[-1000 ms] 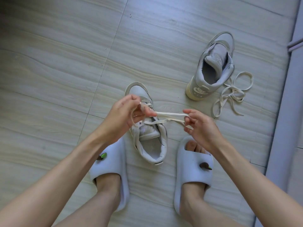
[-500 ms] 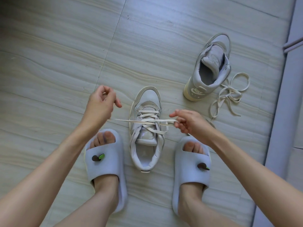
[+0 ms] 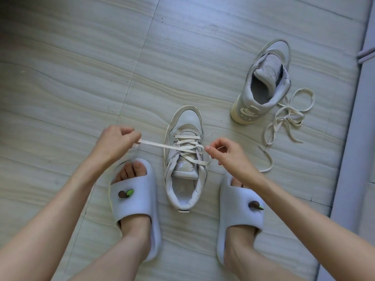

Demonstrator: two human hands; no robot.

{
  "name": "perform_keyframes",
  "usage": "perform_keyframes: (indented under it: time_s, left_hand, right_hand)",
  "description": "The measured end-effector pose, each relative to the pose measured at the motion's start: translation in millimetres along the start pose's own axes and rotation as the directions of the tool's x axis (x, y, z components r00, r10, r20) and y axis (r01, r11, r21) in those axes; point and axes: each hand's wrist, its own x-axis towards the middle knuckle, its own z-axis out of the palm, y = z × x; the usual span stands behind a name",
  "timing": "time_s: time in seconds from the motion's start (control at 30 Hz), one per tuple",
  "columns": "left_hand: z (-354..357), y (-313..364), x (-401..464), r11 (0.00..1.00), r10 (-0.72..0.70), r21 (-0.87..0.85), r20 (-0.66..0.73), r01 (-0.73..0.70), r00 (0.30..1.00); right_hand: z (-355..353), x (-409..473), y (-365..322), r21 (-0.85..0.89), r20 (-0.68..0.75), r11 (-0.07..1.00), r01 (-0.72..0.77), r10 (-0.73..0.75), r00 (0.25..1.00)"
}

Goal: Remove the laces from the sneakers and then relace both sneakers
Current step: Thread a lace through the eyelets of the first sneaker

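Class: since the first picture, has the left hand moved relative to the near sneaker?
Yes. The left hand has drawn leftward off the near sneaker, pulling the lace out sideways.

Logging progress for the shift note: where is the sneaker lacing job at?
Done: the far sneaker is unlaced, its loose lace lying beside it on the floor. In hand: the near sneaker has a lace crossed through several eyelets; the left hand pulls one end out sideways, the right hand pinches at the other side. Left: finish this one, then relace the far sneaker.
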Motion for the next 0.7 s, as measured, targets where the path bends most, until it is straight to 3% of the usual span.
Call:
perform_keyframes:
  time_s: [0.07, 0.13, 0.27, 0.43, 0.57, 0.7]
  left_hand:
    - [-2.9, -4.7, 2.2, 0.942, -0.098, 0.331, 0.092, 0.062, 0.991]
    - [10.4, -5.0, 1.1, 0.870, -0.066, 0.492, 0.189, -0.037, 0.980]
    - [52.3, 14.7, -11.2, 0.940, 0.202, 0.250, 0.144, -0.233, 0.969]
    - [67.7, 27.3, -9.7, 0.950, 0.190, 0.212, 0.188, -0.229, 0.964]
    - [60.9, 25.4, -11.2, 0.994, 0.097, -0.066, 0.256, -0.082, 0.962]
    - [38.1, 13.6, -11.1, 0.968, 0.034, -0.242, 0.380, 0.064, 0.925]
  right_hand:
    - [4.5, -2.5, -1.3, -0.063, 0.066, 0.997, 0.036, -0.032, 0.997]
    - [8.8, -3.5, -3.0, -0.133, 0.125, 0.989, 0.065, -0.048, 0.991]
    - [11.0, -4.2, -5.8, -0.316, 0.157, 0.943, 0.103, -0.055, 0.986]
    - [5.8, -8.3, -10.3, -0.385, 0.163, 0.918, 0.094, -0.032, 0.986]
    - [3.1, -11.3, -16.3, -0.448, 0.136, 0.892, 0.063, -0.001, 0.991]
    - [-9.8, -11.0, -19.7, -0.398, 0.126, 0.917, 0.034, 0.018, 0.992]
